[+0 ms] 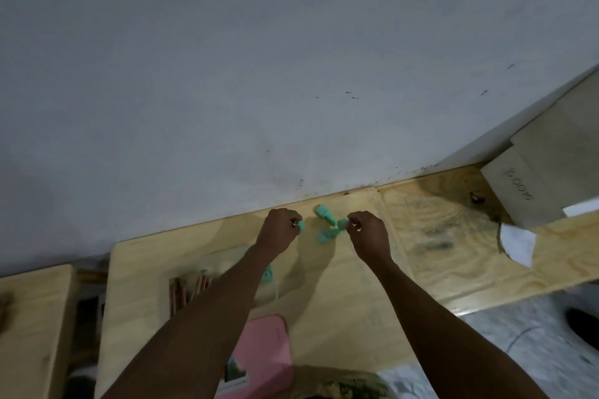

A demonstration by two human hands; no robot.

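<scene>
Both my arms reach forward over a pale plywood table (pixel 350 295) to its far edge by a grey wall. My left hand (pixel 278 230) has curled fingers that pinch a small teal plastic piece (pixel 300 226). My right hand (pixel 368 235) pinches another teal piece (pixel 342 223) at its fingertips. Between the two hands lie two more teal pieces on the table: a bottle-shaped one (pixel 325 214) near the wall and a second one (pixel 324 235) below it. Another teal part (pixel 267 275) peeks out from behind my left forearm.
A pink case (pixel 269 353) lies at the table's near edge. Several copper-coloured rods (pixel 188 291) lie left of my left arm. A grey box (pixel 531 191) and a white paper (pixel 518 244) sit at the right. A second wooden surface (pixel 32 327) stands at the left.
</scene>
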